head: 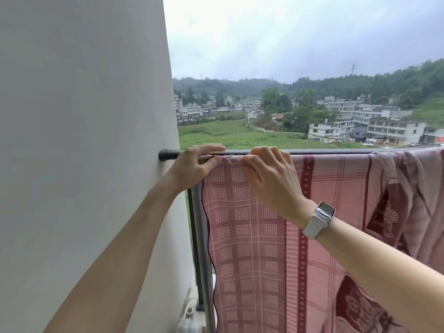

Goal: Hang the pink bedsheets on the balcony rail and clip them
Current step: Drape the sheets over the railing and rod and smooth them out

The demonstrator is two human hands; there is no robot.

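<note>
Both hands — left hand (199,164), right hand (269,179) — pinch the pink bedsheet (264,236) on the rail (336,152).

The pink bedsheet (276,236) runs off the right and bottom edges. Beneath the left hand (194,168) and right hand (269,179), any clip stays hidden; the rail (336,152) disappears under cloth.

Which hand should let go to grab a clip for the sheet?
Probably the right hand: the left hand pinches the pink bedsheet at its corner on the rail by the wall, where it could slip off.
</note>
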